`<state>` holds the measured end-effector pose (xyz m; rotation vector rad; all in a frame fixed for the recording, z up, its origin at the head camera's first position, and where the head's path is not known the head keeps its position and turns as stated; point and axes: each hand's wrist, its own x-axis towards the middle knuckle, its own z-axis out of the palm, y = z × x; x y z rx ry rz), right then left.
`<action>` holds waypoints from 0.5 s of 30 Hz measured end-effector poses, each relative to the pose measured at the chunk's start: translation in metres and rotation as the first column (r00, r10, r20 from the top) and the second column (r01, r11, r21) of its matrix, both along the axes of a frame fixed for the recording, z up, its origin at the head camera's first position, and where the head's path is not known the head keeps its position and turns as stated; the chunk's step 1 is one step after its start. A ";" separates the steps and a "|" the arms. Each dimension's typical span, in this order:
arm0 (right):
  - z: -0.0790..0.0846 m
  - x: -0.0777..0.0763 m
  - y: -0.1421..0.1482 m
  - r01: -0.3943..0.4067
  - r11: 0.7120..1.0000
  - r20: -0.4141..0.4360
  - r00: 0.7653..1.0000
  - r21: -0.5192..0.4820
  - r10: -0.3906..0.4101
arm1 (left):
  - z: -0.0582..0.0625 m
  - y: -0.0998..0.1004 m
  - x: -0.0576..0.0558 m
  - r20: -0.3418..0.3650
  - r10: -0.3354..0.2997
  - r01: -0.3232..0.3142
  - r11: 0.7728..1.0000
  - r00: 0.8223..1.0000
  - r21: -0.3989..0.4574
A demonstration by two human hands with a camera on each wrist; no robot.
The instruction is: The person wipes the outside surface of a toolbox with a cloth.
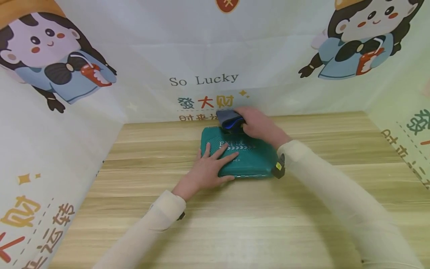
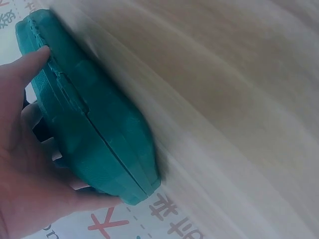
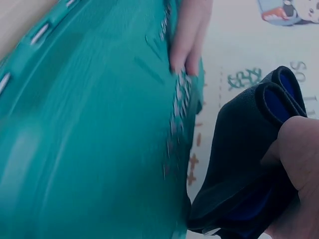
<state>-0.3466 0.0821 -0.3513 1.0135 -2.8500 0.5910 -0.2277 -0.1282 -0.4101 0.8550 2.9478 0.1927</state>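
A teal-green hard plastic case (image 1: 256, 162) with pale lettering on its lid lies closed on the table. My left hand (image 1: 206, 170) rests on its lid with fingers spread, the thumb by the near edge. In the left wrist view, the side seam and a latch of the case (image 2: 99, 134) show. My right hand (image 1: 260, 126) grips a folded dark cloth (image 1: 229, 116) with a bright blue inner side, at the far edge of the case. The right wrist view shows the folded cloth (image 3: 239, 144) beside the case; the fingers behind it are partly hidden.
The wood-grain table (image 1: 235, 224) is bounded at the back by a printed white sheet (image 1: 151, 63), close behind the case. More of this sheet stands at the left and right. A dark wrist device (image 1: 279, 167) sits by the case's right corner.
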 end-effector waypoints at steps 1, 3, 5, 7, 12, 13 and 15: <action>-0.001 0.000 -0.004 0.002 1.000 -0.003 1.000 0.011 -0.002 | 0.000 0.000 0.000 -0.001 -0.002 0.002 1.000 1.000 -0.002; -0.004 0.001 -0.012 0.009 0.999 -0.005 1.000 0.035 -0.009 | 0.000 0.001 0.000 0.004 -0.003 0.003 1.000 1.000 0.003; -0.005 0.001 -0.020 0.019 0.998 -0.008 1.000 0.059 -0.018 | 0.000 0.001 -0.001 0.013 0.000 0.000 1.000 1.000 0.004; -0.007 0.002 -0.028 0.021 0.997 -0.010 1.000 0.080 -0.020 | 0.001 0.002 -0.001 0.024 0.005 -0.005 1.000 1.000 0.004; -0.011 0.002 -0.047 0.002 0.992 -0.056 0.998 0.129 0.005 | 0.001 0.001 -0.002 0.031 0.006 -0.006 1.000 1.000 -0.001; -0.011 0.002 -0.051 0.000 0.991 -0.059 0.998 0.135 0.008 | 0.001 0.001 -0.002 0.029 0.004 -0.004 1.000 1.000 -0.001; -0.013 0.000 -0.057 0.005 0.988 -0.057 0.998 0.152 0.004 | 0.001 0.001 -0.003 0.030 0.002 -0.002 1.000 1.000 0.003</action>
